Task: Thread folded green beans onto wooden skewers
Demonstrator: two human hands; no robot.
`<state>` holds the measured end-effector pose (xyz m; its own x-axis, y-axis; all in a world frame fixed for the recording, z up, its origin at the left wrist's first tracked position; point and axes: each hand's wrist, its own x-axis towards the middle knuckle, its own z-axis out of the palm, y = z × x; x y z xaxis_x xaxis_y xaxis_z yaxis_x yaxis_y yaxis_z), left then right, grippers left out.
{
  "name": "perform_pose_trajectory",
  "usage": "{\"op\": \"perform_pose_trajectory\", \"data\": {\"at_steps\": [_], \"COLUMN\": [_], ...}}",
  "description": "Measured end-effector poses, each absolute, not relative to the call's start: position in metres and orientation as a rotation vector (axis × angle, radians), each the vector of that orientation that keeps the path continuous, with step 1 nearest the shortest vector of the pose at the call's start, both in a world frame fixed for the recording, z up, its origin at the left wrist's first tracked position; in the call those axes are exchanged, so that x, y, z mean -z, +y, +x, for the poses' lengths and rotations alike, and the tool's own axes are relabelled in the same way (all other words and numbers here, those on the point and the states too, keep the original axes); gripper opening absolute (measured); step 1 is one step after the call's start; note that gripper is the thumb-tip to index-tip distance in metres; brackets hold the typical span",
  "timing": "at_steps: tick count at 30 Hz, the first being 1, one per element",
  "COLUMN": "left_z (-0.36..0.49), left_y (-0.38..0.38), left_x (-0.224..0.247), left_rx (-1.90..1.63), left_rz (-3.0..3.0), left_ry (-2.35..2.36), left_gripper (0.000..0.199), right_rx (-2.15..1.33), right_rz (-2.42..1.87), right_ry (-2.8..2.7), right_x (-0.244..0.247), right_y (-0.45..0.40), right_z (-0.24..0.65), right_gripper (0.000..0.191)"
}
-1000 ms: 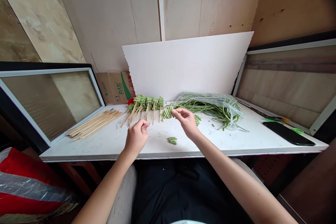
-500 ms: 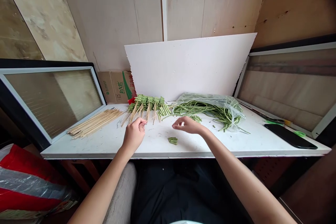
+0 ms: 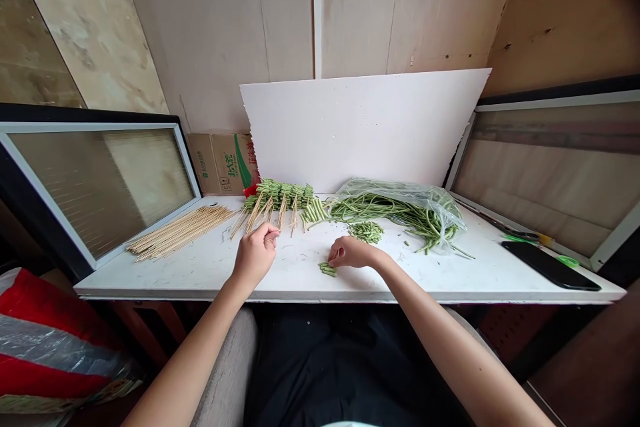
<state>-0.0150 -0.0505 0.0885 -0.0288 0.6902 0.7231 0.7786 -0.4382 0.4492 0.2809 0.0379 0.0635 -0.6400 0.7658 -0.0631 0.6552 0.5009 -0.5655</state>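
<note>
My left hand [image 3: 256, 252] is closed in a pinch above the left middle of the white table. Whatever lies between its fingertips is too small to make out. My right hand [image 3: 354, 252] is lowered to a small pile of cut green bean pieces [image 3: 327, 271], its thumb and fingers pinching at the pile's upper edge. Skewered bean bundles [image 3: 280, 193] lie stacked behind my left hand, their bamboo sticks pointing toward me. Beside them is a row of cut beans [image 3: 314, 211]. Another heap of short bean pieces [image 3: 367, 232] lies just beyond my right hand.
Loose bamboo skewers [image 3: 183, 232] are spread at the left of the white table [image 3: 290, 280]. Long beans [image 3: 390, 207] lie in a clear plastic bag [image 3: 440, 197] at the back. A black phone [image 3: 550, 265] rests at right; a cardboard box [image 3: 220, 163] stands back left.
My right hand has come down from above the table to the small pile of bean pieces. My left hand has stayed nearly in place, still pinched.
</note>
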Motion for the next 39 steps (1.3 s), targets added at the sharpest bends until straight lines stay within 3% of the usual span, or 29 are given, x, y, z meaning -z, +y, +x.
{"op": "perform_pose_trajectory", "data": {"at_steps": [8, 14, 24, 39], "left_z": [-0.015, -0.016, -0.011, -0.007], "left_y": [-0.05, -0.05, -0.051, -0.052], "left_x": [-0.087, -0.088, -0.086, -0.084], "left_rx": [1.449, 1.48, 1.459, 1.406], "left_rz": [-2.161, -2.139, -2.181, -2.213], "left_ry": [-1.626, -1.629, -1.591, -1.629], "left_gripper": [0.018, 0.018, 0.021, 0.02], "right_rx": [-0.823, -0.726, -1.306, -1.374], "right_rz": [-1.079, -0.941, -0.657, -0.569], "right_ry": [-2.447, -2.11, -1.441, -1.454], "right_x": [-0.063, -0.084, -0.107, -0.109], "right_y": [0.037, 0.04, 0.032, 0.024], "right_z": [0.28, 0.294, 0.301, 0.294], "right_gripper": [0.023, 0.041, 0.042, 0.038]}}
